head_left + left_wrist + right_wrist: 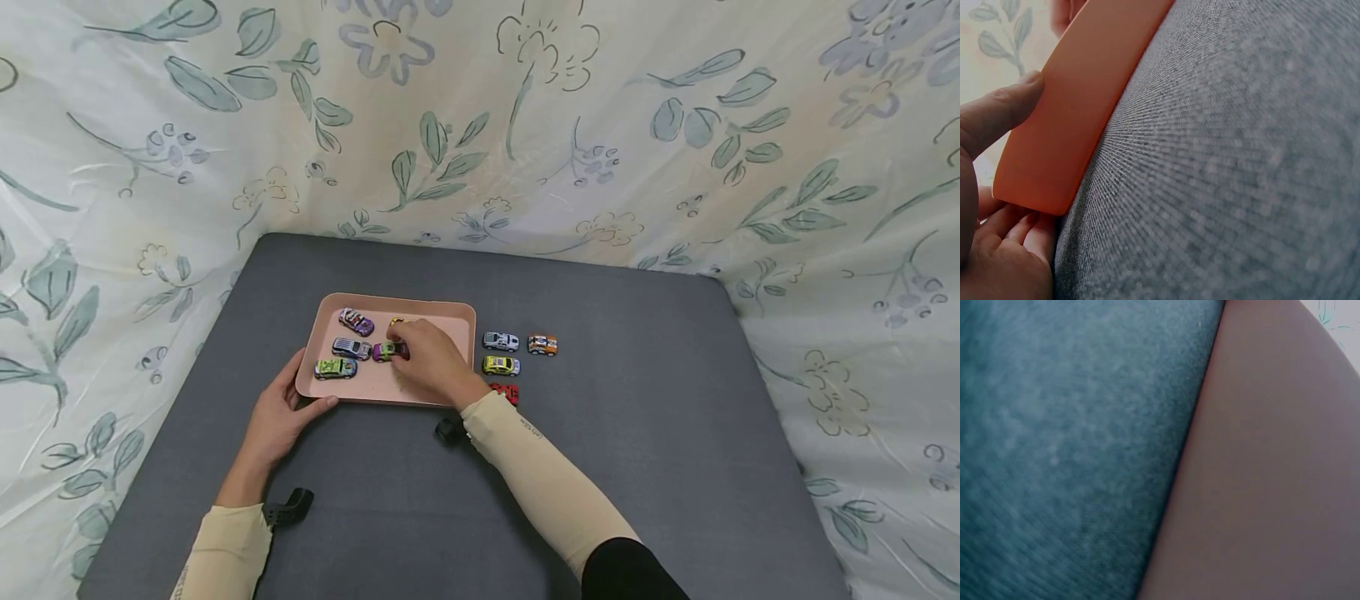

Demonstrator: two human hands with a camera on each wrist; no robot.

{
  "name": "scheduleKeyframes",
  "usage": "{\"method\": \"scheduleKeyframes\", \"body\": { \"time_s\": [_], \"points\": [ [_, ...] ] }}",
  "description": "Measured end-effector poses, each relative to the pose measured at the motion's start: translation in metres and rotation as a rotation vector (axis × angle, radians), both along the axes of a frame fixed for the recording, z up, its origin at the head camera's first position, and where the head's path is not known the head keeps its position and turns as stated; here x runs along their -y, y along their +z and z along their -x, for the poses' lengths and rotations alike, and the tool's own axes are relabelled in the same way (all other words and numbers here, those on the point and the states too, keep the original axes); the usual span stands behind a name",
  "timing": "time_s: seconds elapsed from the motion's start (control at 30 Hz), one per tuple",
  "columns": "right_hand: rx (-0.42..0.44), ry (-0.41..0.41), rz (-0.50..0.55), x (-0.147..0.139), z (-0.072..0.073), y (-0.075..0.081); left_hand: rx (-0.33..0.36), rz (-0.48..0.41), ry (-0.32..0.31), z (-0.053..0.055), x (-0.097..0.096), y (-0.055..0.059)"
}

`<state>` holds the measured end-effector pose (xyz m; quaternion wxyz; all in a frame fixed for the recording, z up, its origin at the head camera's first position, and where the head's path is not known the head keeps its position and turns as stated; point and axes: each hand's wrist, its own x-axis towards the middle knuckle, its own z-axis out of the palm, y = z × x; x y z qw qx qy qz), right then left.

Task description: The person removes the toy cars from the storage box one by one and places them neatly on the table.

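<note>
Apparently placing, your right hand [432, 357] pinched a purple-green toy car [383, 352] centre-left; your left hand [276, 422] gripped a pink rectangular tray [377, 387]; release seemed due.

- Setting: a screened-off tabletop station; whether home or studio cannot be told;
- Floral sheeting [555, 125], leaf-and-blossom print, hanging along the far, left and right sides; hides whatever lies beyond;
- Grey table [637, 467], its top cloth-textured; stands just before the far sheeting.
</note>
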<state>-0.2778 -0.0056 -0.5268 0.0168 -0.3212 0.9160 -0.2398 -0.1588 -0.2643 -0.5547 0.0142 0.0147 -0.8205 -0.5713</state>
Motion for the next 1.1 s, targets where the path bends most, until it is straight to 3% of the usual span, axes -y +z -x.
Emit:
{"method": "scheduleKeyframes", "body": {
  "time_s": [0.63, 1.1],
  "points": [
    [-0.041, 0.004, -0.003, -0.001, -0.003, -0.001, 0.014, 0.028, 0.011, -0.001, -0.002, 0.0],
    [-0.075, -0.027, 0.035, -0.022, -0.008, 0.014, 0.005, 0.033, 0.013, -0.001, -0.002, -0.002]
  ]
}}
